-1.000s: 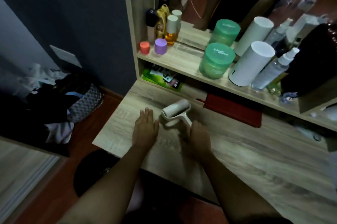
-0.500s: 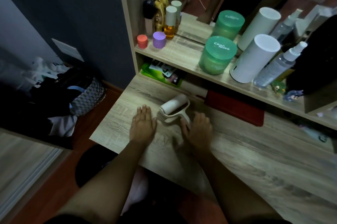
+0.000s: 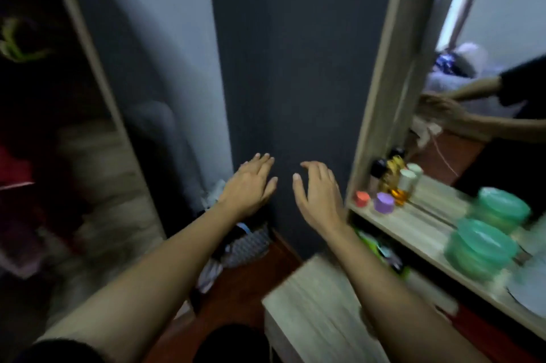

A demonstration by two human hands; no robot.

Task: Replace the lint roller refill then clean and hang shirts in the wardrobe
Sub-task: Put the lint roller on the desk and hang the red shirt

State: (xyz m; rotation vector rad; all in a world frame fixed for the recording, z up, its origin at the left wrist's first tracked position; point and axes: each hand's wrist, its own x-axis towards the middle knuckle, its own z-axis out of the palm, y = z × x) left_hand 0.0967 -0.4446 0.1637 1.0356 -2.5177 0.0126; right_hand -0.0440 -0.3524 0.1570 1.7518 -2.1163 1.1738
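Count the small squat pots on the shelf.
2 on the pale wooden shelf: a coral-red round pot at its left end, a purple round pot beside it. Others may be hidden.

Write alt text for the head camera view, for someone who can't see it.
The left hand and right hand reach forward, open and empty, before a dark wall. An open wardrobe is at left; a shelf with a green jar at right.

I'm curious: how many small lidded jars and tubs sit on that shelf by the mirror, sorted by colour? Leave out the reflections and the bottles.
Red jar: 1
Purple jar: 1
Green tub: 1
Total: 3
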